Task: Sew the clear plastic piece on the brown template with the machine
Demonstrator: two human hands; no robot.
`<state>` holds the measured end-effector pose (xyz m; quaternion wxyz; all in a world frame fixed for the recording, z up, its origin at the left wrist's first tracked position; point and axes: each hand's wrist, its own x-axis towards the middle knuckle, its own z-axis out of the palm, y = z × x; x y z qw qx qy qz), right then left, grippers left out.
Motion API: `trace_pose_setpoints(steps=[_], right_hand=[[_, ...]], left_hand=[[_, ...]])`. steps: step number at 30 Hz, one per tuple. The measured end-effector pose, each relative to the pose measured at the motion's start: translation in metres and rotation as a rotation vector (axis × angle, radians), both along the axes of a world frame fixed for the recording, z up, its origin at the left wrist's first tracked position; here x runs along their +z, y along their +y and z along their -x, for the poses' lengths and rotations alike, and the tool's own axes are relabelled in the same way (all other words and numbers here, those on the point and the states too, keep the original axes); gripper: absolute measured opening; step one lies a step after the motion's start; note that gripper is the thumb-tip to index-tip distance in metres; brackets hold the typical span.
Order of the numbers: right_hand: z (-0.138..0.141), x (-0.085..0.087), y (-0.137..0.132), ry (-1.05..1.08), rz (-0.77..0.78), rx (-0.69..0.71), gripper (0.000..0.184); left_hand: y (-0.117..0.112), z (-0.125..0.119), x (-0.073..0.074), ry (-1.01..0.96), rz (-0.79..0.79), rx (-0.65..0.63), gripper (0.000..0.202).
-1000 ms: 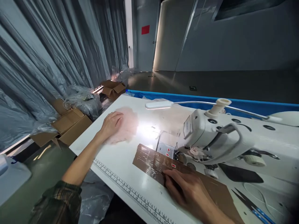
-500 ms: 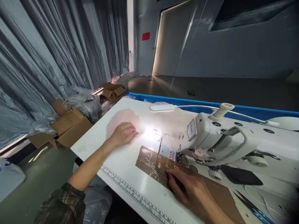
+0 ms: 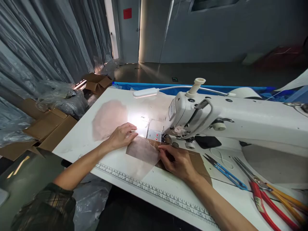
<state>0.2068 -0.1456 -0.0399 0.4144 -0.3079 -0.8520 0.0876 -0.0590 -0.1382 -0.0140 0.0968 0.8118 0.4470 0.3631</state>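
My left hand (image 3: 122, 136) rests over the white table, thumb and forefinger slightly apart, the thumb tip by the upper corner of a sheer pale fabric piece (image 3: 143, 163). That piece lies partly over a brown board (image 3: 196, 160) and hangs toward the table's front edge. My right hand (image 3: 176, 160) has its fingertips pinched at the fabric's right corner, above the board. Left of my left hand lies a thin pile of pinkish sheer fabric (image 3: 108, 117). Just beyond my right hand are the sewing machine's (image 3: 187, 112) needle area and metal plate (image 3: 154, 134).
Blue thread snips (image 3: 227, 173), red-handled scissors (image 3: 260, 202) and an orange-handled pair (image 3: 284, 195) lie at the right. A lit white lamp (image 3: 145, 93) stands behind the plate. A printed ruler (image 3: 149, 189) follows the front edge. Cardboard boxes (image 3: 50, 126) and plastic stand left.
A sheer fabric piece now lies over the board, between my hands. My left hand has come off the pinkish pile toward my right hand. The view has turned right, showing the scissors.
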Motion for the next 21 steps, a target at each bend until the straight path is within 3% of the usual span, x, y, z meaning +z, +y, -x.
trace_pose_setpoints(steps=[3,6,10,13,15,17,21], right_hand=[[0.0,0.001,-0.001,-0.001,-0.001,-0.001,0.016],[0.0,0.001,-0.002,-0.002,0.011,-0.001,0.015],[0.0,0.009,-0.004,0.014,0.063,0.02,0.016],[0.006,0.028,-0.011,-0.04,0.26,0.126,0.021],[0.012,0.046,-0.018,-0.084,0.504,0.169,0.04],[0.019,0.06,-0.027,-0.089,0.699,0.301,0.061],[0.027,0.066,-0.043,0.199,0.912,0.393,0.05]], left_hand=[[0.005,0.006,-0.005,0.155,0.043,-0.07,0.015],[0.005,0.005,-0.01,0.19,-0.011,-0.132,0.014],[0.0,-0.003,-0.006,0.142,-0.072,-0.025,0.02],[-0.012,-0.018,0.008,0.023,-0.098,-0.007,0.02],[-0.023,-0.033,0.02,-0.056,-0.088,-0.121,0.02],[-0.035,-0.047,0.032,-0.131,-0.005,-0.238,0.019],[-0.053,-0.053,0.055,-0.123,0.271,-0.415,0.02]])
